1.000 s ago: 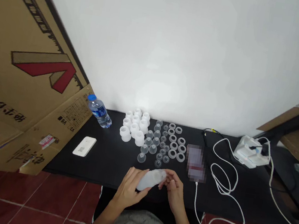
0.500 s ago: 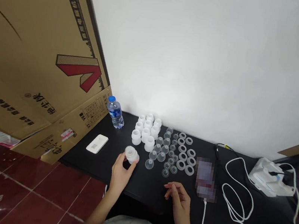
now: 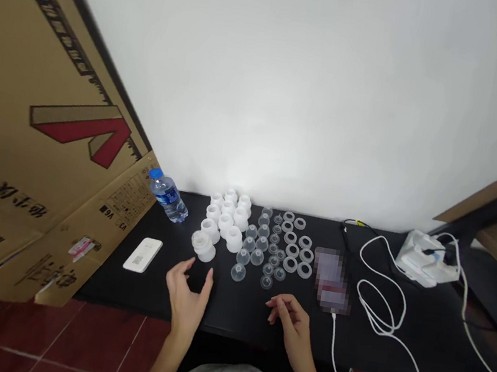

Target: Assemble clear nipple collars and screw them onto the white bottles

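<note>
My left hand [image 3: 186, 299] is open and empty, its fingertips just short of a frosted white silicone piece [image 3: 202, 246] at the front of a cluster of similar white pieces [image 3: 226, 214]. A stack of clear cups [image 3: 253, 243] lies to the right of that cluster, beside several clear silicone rings [image 3: 294, 245]. My right hand [image 3: 290, 326] rests open and empty on the black tabletop [image 3: 233, 309], nearest the clear cups and rings, without touching them.
A water bottle [image 3: 167, 196] lies tilted against cardboard [image 3: 49, 135] on the left, near a white power bank [image 3: 142, 254]. A blurred phone [image 3: 330, 281] and white cable [image 3: 382, 295] lie right, with a power strip [image 3: 425, 261] beyond. A white wall rises behind.
My left hand has let go of the white piece, which now stands at the front of the cluster. My hands no longer hold anything, and the view has shifted slightly.
</note>
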The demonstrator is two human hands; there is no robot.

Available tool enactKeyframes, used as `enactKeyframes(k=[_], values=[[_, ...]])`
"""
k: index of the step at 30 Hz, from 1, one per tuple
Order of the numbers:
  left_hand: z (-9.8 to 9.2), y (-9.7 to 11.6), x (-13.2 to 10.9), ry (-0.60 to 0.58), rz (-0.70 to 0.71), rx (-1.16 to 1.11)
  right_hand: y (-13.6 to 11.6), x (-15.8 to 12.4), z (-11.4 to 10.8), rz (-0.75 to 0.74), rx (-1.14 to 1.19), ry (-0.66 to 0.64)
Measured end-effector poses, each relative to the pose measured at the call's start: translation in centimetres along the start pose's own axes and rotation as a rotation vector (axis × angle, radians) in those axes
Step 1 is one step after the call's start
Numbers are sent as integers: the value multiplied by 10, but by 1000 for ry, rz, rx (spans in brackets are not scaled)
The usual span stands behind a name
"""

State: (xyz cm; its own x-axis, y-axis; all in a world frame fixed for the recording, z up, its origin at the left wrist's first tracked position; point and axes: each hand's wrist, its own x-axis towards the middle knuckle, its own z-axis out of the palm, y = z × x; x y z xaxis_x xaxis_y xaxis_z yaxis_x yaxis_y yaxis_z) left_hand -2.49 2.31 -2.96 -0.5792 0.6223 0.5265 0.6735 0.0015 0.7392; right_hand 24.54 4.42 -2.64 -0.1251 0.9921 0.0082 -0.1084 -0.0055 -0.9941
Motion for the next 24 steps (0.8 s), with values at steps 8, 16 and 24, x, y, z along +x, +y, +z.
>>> enactKeyframes(k=[8,16,24], values=[[20,40,-15,-344,166,-119,9,1,7,-9,27,66],[30,45,-15,-344,263,-18,5,17,-8,-298,-659,292],[39,71,-48,-518,367,-148,-1,33,-20,-181,-1375,238]])
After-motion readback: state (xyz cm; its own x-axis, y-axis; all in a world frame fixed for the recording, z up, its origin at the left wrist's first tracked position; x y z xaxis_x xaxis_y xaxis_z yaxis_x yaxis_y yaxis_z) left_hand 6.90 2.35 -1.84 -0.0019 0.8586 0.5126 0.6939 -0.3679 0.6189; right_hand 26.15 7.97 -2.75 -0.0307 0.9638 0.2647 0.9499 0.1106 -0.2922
